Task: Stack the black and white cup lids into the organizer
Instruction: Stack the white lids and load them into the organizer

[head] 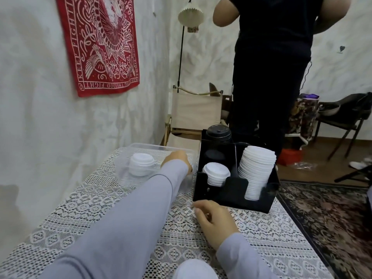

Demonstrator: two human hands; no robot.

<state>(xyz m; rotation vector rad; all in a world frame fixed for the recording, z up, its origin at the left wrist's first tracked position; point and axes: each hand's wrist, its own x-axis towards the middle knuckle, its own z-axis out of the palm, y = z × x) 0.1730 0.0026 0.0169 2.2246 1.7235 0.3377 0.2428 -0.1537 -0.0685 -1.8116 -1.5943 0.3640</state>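
Observation:
A black organizer [233,195] stands on the lace-covered table. Its front left slot holds a short stack of white lids [216,173], its front right slot a tall white stack [256,168], and its back left slot black lids [218,133]. Left of it is a clear plastic tub [141,147] with a small pile of white lids [142,164]. My left hand [178,160] reaches into the tub's right side with its fingers hidden behind the wrist. My right hand [214,221] rests on the cloth in front of the organizer, fingers loosely curled, holding nothing.
A person in black [271,77] stands just behind the table. A folding canvas chair [193,113] and a floor lamp [191,16] sit at the back wall. A patterned rug [330,214] and a dark chair [346,113] lie to the right.

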